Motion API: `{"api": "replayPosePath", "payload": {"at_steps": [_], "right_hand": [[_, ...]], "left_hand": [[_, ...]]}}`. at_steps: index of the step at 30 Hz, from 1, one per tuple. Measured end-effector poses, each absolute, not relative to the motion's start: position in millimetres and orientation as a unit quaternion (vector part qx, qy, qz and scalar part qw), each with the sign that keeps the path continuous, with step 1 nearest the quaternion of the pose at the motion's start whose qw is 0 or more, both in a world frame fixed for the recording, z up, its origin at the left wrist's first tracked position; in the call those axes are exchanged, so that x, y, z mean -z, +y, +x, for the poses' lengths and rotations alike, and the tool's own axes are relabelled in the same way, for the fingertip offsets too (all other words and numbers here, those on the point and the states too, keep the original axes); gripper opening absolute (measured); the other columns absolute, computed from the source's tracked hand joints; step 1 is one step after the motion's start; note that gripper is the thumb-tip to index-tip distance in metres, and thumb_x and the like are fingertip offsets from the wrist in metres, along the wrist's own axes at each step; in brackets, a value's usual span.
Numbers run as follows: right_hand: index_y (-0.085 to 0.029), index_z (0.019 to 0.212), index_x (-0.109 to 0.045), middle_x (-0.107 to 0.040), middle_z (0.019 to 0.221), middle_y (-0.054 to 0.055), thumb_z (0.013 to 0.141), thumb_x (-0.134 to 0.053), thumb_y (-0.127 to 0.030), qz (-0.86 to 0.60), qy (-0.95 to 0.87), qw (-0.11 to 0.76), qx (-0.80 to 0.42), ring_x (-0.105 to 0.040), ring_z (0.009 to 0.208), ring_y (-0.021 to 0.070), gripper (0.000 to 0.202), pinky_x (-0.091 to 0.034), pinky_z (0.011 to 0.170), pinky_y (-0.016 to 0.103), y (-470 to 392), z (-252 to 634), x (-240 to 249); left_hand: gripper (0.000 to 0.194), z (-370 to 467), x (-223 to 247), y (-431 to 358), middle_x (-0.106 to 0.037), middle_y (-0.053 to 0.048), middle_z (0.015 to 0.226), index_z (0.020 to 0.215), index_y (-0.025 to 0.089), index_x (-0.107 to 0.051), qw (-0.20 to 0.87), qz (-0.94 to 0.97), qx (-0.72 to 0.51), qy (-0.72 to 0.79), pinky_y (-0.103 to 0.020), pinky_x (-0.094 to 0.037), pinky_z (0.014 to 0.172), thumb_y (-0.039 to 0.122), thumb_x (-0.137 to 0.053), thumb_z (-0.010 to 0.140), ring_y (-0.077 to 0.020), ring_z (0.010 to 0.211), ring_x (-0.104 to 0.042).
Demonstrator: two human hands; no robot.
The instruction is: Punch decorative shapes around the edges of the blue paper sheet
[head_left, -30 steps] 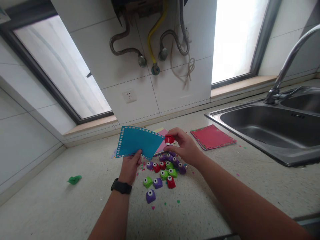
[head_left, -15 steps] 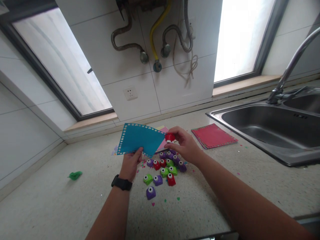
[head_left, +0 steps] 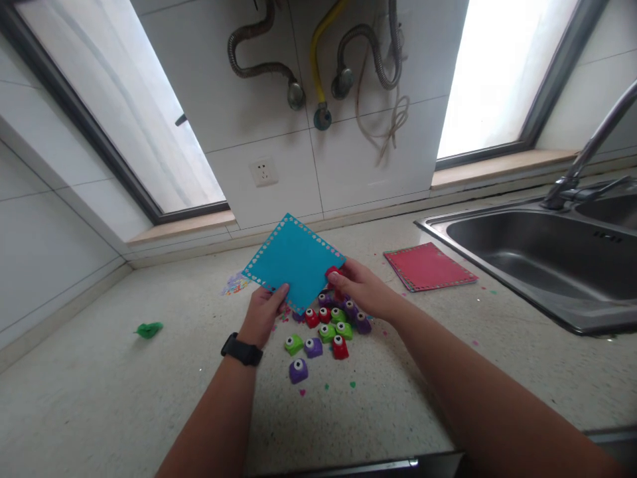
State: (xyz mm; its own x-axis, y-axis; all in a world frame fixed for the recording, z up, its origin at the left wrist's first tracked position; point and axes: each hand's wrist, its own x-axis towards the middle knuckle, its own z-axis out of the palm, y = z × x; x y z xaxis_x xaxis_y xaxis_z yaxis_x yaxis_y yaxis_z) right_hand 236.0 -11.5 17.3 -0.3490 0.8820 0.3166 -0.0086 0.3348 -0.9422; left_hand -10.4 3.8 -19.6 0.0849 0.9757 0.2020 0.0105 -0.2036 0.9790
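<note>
A blue paper sheet (head_left: pixel 297 257) with small shapes punched along its edges is raised above the counter. My left hand (head_left: pixel 265 311) grips its lower edge, thumb on top. At the sheet's right corner, my right hand (head_left: pixel 362 287) is closed on a red craft punch (head_left: pixel 334 273), its thumb on the punch's white button. The punch touches the sheet's lower right edge; whether paper sits in its slot is hidden. Below lie several punches, among them a purple one (head_left: pixel 298 371), a green one (head_left: pixel 293 343) and a red one (head_left: pixel 340 347).
Red punched sheets (head_left: pixel 430 267) lie stacked right of my hands, near the steel sink (head_left: pixel 522 255). A green crumpled piece (head_left: pixel 148 330) rests at left. Paper confetti (head_left: pixel 235 284) is scattered on the counter. A socket (head_left: pixel 263 172) and pipes are on the wall.
The blue sheet has turned, one corner now pointing up. My right hand has brought the red punch onto the sheet's edge and tilted it. The camera view has shifted slightly.
</note>
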Motion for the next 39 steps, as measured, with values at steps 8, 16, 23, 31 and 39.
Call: {"api": "replayPosePath", "payload": {"at_steps": [8, 16, 23, 31, 39], "right_hand": [[-0.021, 0.079, -0.046, -0.044, 0.061, -0.007, 0.087, -0.066, -0.056, -0.275, -0.520, 0.496, -0.638, -0.041, 0.046, 0.0076, 0.041, -0.023, 0.046, 0.023, -12, 227, -13], [-0.020, 0.073, -0.044, -0.038, 0.059, -0.007, 0.085, -0.071, -0.056, -0.242, -0.428, 0.531, -0.690, -0.037, 0.047, 0.0071, 0.046, -0.021, 0.048, 0.024, -12, 215, -10], [-0.021, 0.070, -0.041, -0.028, 0.057, -0.009, 0.084, -0.073, -0.056, -0.250, -0.423, 0.545, -0.679, -0.022, 0.045, 0.0061, 0.049, -0.014, 0.046, 0.025, -12, 209, -7], [-0.021, 0.069, -0.040, -0.030, 0.057, -0.009, 0.077, -0.075, -0.062, -0.283, -0.400, 0.522, -0.698, -0.026, 0.046, 0.0060, 0.055, -0.014, 0.045, 0.023, -18, 203, -12], [-0.022, 0.067, -0.040, -0.028, 0.055, -0.009, 0.077, -0.076, -0.059, -0.288, -0.407, 0.537, -0.681, -0.021, 0.044, 0.0059, 0.053, -0.013, 0.042, 0.023, -19, 203, -11]], "left_hand": [[0.042, -6, 15, -1, -0.048, 0.006, 0.051, 0.065, 0.018, -0.053, 0.454, 0.593, -0.505, 0.432, -0.021, -0.029, 0.046, 0.052, -0.071, 0.082, -0.0077, 0.046, -0.040], [0.044, -2, 13, -4, -0.050, 0.004, 0.052, 0.061, 0.018, -0.053, 0.434, 0.628, -0.481, 0.431, -0.024, -0.029, 0.048, 0.051, -0.069, 0.085, -0.0087, 0.047, -0.039], [0.040, 0, 12, -4, -0.050, 0.004, 0.052, 0.064, 0.019, -0.055, 0.426, 0.628, -0.495, 0.423, -0.025, -0.031, 0.048, 0.049, -0.067, 0.087, -0.0102, 0.048, -0.041], [0.043, 6, 9, -7, -0.051, 0.004, 0.044, 0.061, 0.020, -0.053, 0.400, 0.633, -0.490, 0.447, -0.024, -0.032, 0.044, 0.051, -0.065, 0.087, -0.0098, 0.040, -0.042], [0.047, 7, 9, -10, -0.052, 0.003, 0.042, 0.056, 0.020, -0.053, 0.373, 0.629, -0.494, 0.470, -0.024, -0.032, 0.043, 0.053, -0.066, 0.086, -0.0105, 0.038, -0.044]]}}
